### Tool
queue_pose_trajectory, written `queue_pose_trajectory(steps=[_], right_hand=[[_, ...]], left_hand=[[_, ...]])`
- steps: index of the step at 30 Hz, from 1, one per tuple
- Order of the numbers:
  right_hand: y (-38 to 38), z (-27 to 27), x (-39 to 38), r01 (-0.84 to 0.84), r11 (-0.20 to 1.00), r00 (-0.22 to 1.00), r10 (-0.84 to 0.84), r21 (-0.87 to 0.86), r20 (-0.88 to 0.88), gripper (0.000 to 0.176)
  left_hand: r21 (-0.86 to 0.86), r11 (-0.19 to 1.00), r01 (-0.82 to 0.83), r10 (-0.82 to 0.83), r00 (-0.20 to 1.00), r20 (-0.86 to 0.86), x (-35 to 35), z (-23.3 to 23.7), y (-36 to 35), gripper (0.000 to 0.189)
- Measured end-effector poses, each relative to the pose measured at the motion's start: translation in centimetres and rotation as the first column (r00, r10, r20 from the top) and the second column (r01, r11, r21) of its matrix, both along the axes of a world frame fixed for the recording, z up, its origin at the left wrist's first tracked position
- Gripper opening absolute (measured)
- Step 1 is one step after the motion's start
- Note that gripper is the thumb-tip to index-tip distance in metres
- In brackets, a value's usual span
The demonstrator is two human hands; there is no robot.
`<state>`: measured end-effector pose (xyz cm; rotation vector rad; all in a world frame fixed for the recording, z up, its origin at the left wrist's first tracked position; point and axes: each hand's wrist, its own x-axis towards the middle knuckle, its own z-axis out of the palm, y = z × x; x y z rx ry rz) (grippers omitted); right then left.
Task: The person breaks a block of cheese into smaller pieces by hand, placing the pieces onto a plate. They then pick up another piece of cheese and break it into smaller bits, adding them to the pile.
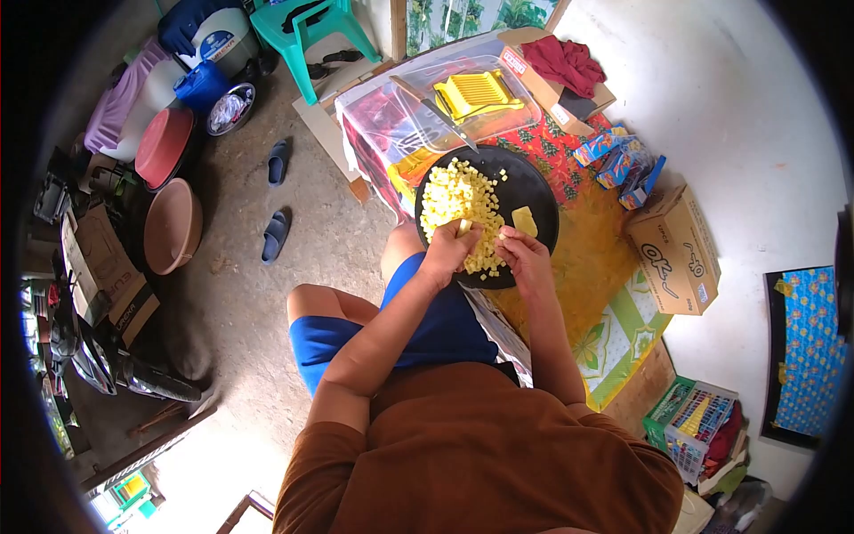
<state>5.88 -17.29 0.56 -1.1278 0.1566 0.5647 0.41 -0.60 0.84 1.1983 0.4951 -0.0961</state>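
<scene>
A round black tray (pixel 544 198) holds a heap of small pale yellow cubes (pixel 455 196) on its left side and a flat yellow slab (pixel 525 222) on its right. Over the near edge of the heap, my left hand (pixel 452 247) is closed on a yellow piece (pixel 463 228) that shows between its fingertips. Just to its right, my right hand (pixel 525 255) is pinched by the tray's near right part, with a small yellow bit (pixel 503 237) at its fingertips. The two hands are close together but apart.
Behind the tray, a knife (pixel 449 124) lies across a clear plastic lid with a yellow slicer (pixel 476 93). Cardboard boxes (pixel 673 251) and blue packets (pixel 623 165) stand to the right. Slippers (pixel 276 236), basins (pixel 173 225) and a green chair (pixel 302 40) are on the left.
</scene>
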Motion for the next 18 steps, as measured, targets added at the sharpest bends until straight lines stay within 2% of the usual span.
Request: queue_pose_trajectory(steps=[7,18], right_hand=[[0.4,1.3,-0.3,-0.068,0.998,0.997,0.067,0.006,0.049,0.019],[0.5,1.9,-0.2,-0.085,0.994,0.996,0.083,0.072,0.027,0.014]], left_hand=[[-0.028,0.995,0.091,-0.09,0.995,0.029,-0.2,2.1,-0.4,0.026],[-0.123,0.986,0.116,-0.111,0.993,0.047,-0.1,1.5,0.1,0.023]])
